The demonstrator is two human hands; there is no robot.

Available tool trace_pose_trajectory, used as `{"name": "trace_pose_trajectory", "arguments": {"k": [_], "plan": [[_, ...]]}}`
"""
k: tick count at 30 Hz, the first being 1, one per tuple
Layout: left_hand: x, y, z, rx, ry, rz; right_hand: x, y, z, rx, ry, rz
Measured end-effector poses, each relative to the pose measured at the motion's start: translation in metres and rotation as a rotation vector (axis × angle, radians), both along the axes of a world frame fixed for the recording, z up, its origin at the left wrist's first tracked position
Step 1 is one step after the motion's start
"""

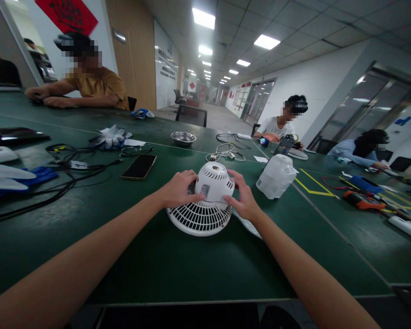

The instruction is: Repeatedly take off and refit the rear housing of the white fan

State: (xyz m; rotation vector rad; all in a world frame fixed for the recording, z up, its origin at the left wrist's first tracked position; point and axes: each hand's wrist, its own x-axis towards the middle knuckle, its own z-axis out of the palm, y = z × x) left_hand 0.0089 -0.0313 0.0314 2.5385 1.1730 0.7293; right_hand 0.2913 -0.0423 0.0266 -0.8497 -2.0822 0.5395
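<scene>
In the head view, at the left edge of the frame, a blue-and-white glove (12,177) lies on the green table (137,256), with black cables (70,176) looped just to its right. At the upper left, a person in a mustard shirt (101,87) sits with both forearms on the table. Further right come a pair of gray-and-blue gloves (112,138), a dark-screened phone (139,167) and, farther back, a steel bowl (183,139).

At the centre of the frame, a white motor housing (215,182) with vent slots and a label rests over a round white fan grille (200,220). The left hand (180,188) has its grip closed on the housing's left side, thumb near the label; the right hand (244,198) has its grip closed on the right side. A white cable (222,154) lies behind the housing, and a pale curved part (249,225) shows partly under the right forearm.

Right of the right hand, apart from it, stands a translucent white plastic cover (276,177). Beyond it sits a person in a white shirt (276,125). Yellow tape lines (317,192), a person in light blue (347,148) and an orange-and-black tool (363,201) follow toward the right edge
</scene>
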Motion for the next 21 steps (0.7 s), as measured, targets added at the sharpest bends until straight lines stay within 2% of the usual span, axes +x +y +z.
{"name": "trace_pose_trajectory", "arguments": {"k": [8, 16, 21], "plan": [[0.0018, -0.0019, 0.0010, -0.012, -0.018, 0.020, 0.0015, 0.0042, -0.0033, -0.038, 0.006, 0.009], [0.0030, -0.0022, 0.0020, -0.019, -0.013, 0.036, -0.0015, 0.0006, 0.0005, -0.085, 0.020, 0.022], [0.0050, -0.0018, 0.0011, -0.030, 0.003, 0.089, -0.0054, -0.0008, 0.0007, -0.084, -0.008, -0.025]]}}
